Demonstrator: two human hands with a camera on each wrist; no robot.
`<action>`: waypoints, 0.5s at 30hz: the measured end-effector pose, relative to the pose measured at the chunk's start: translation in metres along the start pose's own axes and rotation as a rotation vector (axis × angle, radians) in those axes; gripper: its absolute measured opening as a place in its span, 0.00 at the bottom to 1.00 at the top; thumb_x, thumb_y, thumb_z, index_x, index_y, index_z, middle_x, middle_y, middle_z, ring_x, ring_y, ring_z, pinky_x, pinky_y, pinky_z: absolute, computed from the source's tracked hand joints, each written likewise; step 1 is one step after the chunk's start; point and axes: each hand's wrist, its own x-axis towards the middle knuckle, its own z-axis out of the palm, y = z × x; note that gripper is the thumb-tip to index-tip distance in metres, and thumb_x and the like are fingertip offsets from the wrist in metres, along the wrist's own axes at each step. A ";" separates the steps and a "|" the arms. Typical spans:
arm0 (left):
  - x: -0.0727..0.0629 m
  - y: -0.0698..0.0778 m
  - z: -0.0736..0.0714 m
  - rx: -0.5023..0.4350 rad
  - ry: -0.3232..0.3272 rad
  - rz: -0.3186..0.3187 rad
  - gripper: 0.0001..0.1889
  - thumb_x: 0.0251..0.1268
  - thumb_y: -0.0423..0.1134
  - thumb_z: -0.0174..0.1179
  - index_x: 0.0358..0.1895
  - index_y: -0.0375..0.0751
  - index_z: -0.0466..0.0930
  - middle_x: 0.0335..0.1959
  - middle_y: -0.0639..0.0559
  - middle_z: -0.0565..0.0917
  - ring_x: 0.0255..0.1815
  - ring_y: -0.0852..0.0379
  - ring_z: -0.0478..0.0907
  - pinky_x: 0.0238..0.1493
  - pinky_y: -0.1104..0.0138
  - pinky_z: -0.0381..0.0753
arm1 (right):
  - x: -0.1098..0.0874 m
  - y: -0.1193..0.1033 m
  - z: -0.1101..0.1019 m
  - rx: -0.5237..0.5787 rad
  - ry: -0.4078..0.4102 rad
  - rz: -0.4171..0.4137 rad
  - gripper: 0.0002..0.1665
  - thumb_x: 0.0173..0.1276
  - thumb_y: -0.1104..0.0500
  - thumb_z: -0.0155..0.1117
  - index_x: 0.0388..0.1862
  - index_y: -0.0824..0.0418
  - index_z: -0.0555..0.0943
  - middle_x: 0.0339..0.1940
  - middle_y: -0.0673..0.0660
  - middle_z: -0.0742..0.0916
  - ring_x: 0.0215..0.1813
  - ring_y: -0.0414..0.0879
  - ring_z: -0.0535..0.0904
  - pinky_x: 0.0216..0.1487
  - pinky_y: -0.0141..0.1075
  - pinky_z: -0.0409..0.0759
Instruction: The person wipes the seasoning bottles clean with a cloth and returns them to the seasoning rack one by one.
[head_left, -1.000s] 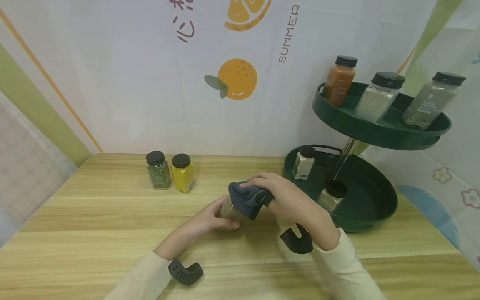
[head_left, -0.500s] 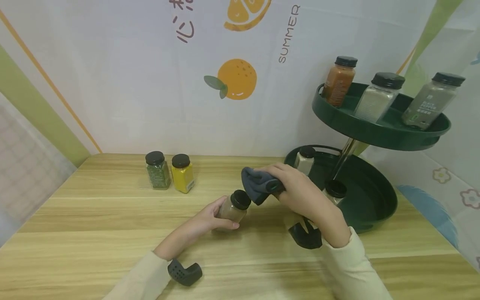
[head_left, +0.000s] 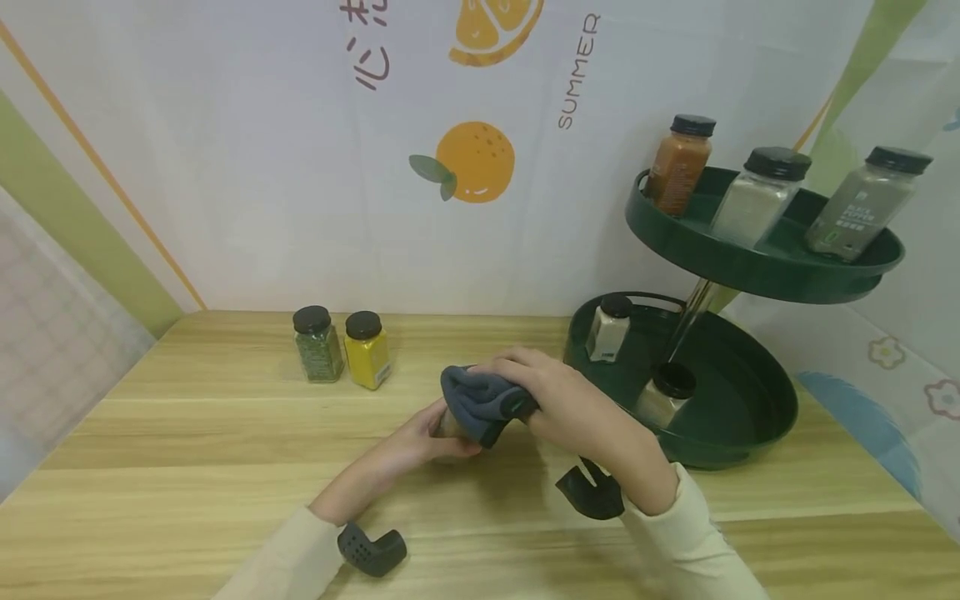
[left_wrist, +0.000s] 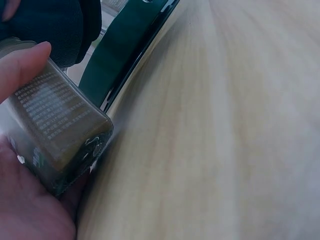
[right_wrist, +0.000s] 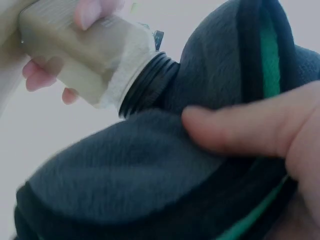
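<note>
grey-blue cloth point(head_left: 480, 404) gripped in right fingers point(head_left: 513, 371), against the black cap point(right_wrist: 149, 84) of a jar point(left_wrist: 60, 115) held tilted in left fingers point(right_wrist: 40, 80); may twist that jar loose by rubbing too hard.

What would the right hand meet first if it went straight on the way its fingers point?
Past the dark cloth that the right hand holds, most likely the jar in the left hand, black lid first; depth is hard to judge.
</note>
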 end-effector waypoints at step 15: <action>0.000 -0.001 0.000 0.017 -0.018 -0.013 0.33 0.56 0.42 0.63 0.66 0.49 0.61 0.58 0.49 0.74 0.61 0.53 0.67 0.66 0.54 0.58 | -0.004 0.018 -0.001 -0.103 0.009 0.107 0.37 0.50 0.79 0.59 0.55 0.49 0.78 0.54 0.53 0.81 0.57 0.50 0.77 0.55 0.47 0.76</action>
